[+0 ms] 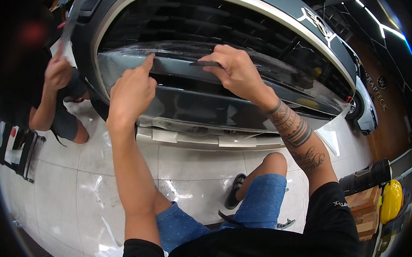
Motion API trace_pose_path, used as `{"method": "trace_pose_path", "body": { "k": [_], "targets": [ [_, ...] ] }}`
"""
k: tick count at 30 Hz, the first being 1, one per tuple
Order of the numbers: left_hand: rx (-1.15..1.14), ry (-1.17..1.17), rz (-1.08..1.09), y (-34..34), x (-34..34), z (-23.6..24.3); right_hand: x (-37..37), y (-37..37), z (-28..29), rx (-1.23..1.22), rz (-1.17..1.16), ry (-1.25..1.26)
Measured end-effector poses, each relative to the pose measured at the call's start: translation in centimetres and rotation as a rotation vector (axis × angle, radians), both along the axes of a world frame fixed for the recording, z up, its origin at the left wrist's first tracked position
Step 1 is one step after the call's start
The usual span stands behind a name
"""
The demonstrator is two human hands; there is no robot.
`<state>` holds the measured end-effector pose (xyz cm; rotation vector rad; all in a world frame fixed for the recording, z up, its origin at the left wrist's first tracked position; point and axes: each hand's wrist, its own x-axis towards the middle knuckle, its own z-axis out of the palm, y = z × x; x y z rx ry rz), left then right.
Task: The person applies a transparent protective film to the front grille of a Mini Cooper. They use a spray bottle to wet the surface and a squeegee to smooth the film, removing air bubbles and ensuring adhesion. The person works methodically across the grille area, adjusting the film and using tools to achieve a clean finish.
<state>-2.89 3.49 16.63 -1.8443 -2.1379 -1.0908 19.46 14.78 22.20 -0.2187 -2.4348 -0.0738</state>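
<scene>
I sit on the floor facing the front of a dark grey car [274, 6], at its grille [188, 28]. A clear protective film [277, 75] lies over the grey crossbar of the bumper [200, 99]. My left hand [131, 91] presses its index fingertip on the film's upper edge on the bar. My right hand [235, 72] holds a flat dark squeegee [205, 63] against the film, just right of the left fingertip. Both forearms reach up from the lower edge.
Another person [53, 103] crouches at the left, one hand [58, 73] raised to the car's edge. A small black step stool [18, 150] stands far left on the white tile floor [79, 180]. A black roll [364, 176], wooden box and yellow bottle [391, 201] sit at the right.
</scene>
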Motion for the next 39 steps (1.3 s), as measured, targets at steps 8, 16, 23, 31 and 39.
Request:
{"method": "trace_pose_path", "body": {
  "k": [8,16,23,31,39],
  "targets": [
    [-0.022,0.013,-0.015,0.4,0.6,-0.5,-1.8,-0.9,-1.3,0.281,-0.286,-0.067],
    [-0.083,0.093,-0.037,1.1,-0.7,-0.6,-2.0,-3.4,-1.7,0.235,-0.539,-0.060],
    [0.006,0.163,-0.018,0.4,-0.9,-0.8,19.9,0.0,-1.5,0.182,-0.695,0.024],
    [-0.221,0.089,0.125,0.0,1.9,1.5,25.5,1.1,-1.1,0.115,-0.563,-0.026],
    [-0.242,0.021,0.066,-1.4,1.7,1.4,20.7,-0.2,-1.0,0.071,-0.567,-0.051]
  ]
}}
